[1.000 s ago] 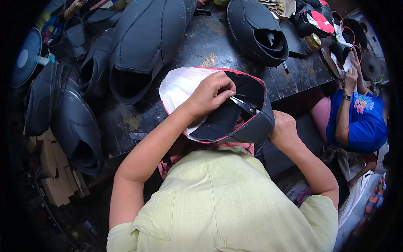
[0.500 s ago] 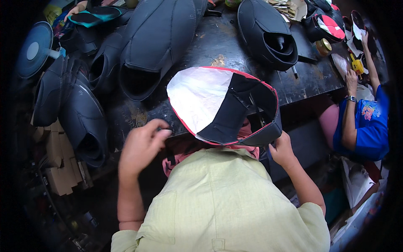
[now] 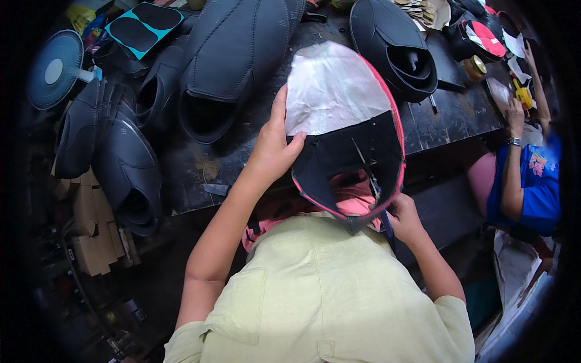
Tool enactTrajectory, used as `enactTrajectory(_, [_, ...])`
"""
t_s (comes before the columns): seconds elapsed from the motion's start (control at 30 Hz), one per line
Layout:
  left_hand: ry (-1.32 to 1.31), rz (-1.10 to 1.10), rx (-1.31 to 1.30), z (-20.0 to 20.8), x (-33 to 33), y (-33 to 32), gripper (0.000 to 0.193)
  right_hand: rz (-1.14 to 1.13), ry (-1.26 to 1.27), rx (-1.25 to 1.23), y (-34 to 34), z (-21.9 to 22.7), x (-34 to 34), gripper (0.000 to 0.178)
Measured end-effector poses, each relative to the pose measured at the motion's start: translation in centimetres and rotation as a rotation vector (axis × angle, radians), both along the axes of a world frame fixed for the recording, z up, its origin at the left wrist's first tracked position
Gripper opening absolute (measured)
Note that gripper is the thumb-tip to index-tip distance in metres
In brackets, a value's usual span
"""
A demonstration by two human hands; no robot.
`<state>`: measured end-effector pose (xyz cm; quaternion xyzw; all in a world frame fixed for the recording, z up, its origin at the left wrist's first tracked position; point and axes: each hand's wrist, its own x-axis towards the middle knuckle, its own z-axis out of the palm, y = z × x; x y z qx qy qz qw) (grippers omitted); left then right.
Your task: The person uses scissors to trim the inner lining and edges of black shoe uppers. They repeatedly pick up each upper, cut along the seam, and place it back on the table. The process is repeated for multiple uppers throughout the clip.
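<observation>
Left hand (image 3: pixel 269 151) pinches shoe upper (image 3: pixel 339 151) by edge; right hand (image 3: pixel 407 219) curled near scissors (image 3: pixel 374 180), can't tell grip. Slippy blade could nick lining (image 3: pixel 336 91).

Small pale handwritten marks are showing on 2 things. 1 set (image 3: pixel 282 18) is running along the upper right side of the large black shoe (image 3: pixel 233 48) lying on the table. 1 smaller mark (image 3: pixel 124 130) is sitting near the top of the black shoe (image 3: pixel 133 172) at the table's left edge. A person's blue shirt (image 3: pixel 532 190) is bearing a colourful print (image 3: pixel 538 162); blur is hiding whether it is including letters.
</observation>
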<state>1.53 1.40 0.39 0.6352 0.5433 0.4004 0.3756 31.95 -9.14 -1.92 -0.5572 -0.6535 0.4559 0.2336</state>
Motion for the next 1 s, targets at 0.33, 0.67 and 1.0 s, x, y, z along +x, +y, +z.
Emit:
enactTrajectory(0.33, [0.363, -0.596, 0.296, 1.1, -1.5, 0.8, 0.028, -0.049, 0.351, -0.509, 2.0, 0.1, 0.2, 0.022])
enactTrajectory(0.67, [0.676, -0.874, 0.559, 1.5, -1.7, 2.3, 0.018, 0.341, 0.486, -0.898, 2.5, -0.1, 2.4, 0.026])
enactTrajectory(1.0, [0.716, -0.606, 0.449, 0.4, 1.0, 3.3, 0.02, 0.34, 0.223, -0.533, 3.3, 1.0, -1.1, 0.031])
